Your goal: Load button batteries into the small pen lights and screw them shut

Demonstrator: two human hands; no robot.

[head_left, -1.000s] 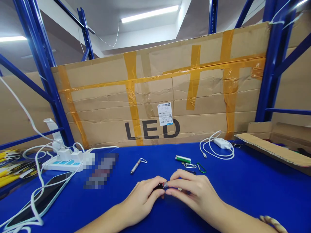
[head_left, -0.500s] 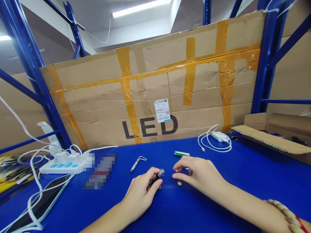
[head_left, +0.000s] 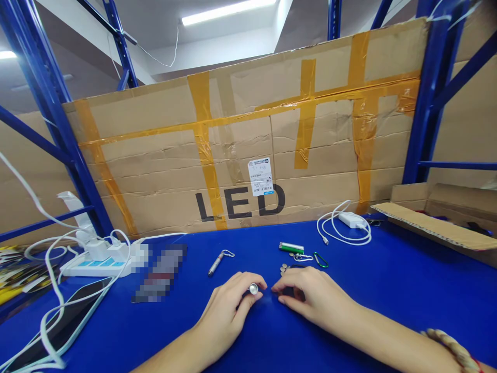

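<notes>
My left hand (head_left: 227, 305) is closed around a small tube (head_left: 253, 289), whose round silver end faces the camera; the rest of it is hidden in the fingers. Close by on the right, my right hand (head_left: 320, 298) has its thumb and fingertips drawn together, and whatever they hold is too hidden to name. Several small button cells (head_left: 283, 269) lie just beyond the right fingers. Behind them are a green and silver cylinder (head_left: 291, 248), a silver clip (head_left: 303, 257) and a green carabiner (head_left: 320, 260).
A silver penlight with a clip (head_left: 216, 263) lies beyond my left hand. White cables, a power strip (head_left: 95, 267) and a phone (head_left: 66, 321) are at the left. A coiled cable with a white adapter (head_left: 351, 220) and an open carton (head_left: 435, 225) stand back right.
The tube in my left hand has turned its silver end toward the camera. My right hand has moved slightly lower, uncovering the clip and carabiner. The cell near its thumb is no longer visible there.
</notes>
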